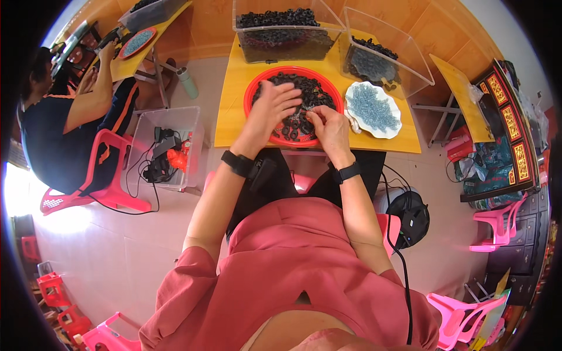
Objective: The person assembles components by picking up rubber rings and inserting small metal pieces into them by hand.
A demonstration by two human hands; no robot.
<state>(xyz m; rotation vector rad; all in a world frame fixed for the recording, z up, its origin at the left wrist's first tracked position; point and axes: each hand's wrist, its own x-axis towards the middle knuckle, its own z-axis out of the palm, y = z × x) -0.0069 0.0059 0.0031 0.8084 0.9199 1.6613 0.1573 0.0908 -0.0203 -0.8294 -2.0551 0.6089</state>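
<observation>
A round red tray (249,88) on the yellow table holds many small black ring-like parts (293,79), with some thin silvery pieces among them. Over the tray's left half is my left hand (273,108), open, its fingers stretched out and nothing gripped. My right hand (329,126) is at the tray's right front rim, thumb and forefinger pinched together above the black parts. What sits in that pinch is too small to make out. Just right of it stands a white scalloped plate (355,93) heaped with small silvery-blue pieces (374,108) that look like screws.
Two clear bins (287,50) (374,61) of black parts stand behind the tray. To the left, another person (70,123) sits at a second table with a red plate (138,43). A clear box (167,152) of cables lies on the floor between us.
</observation>
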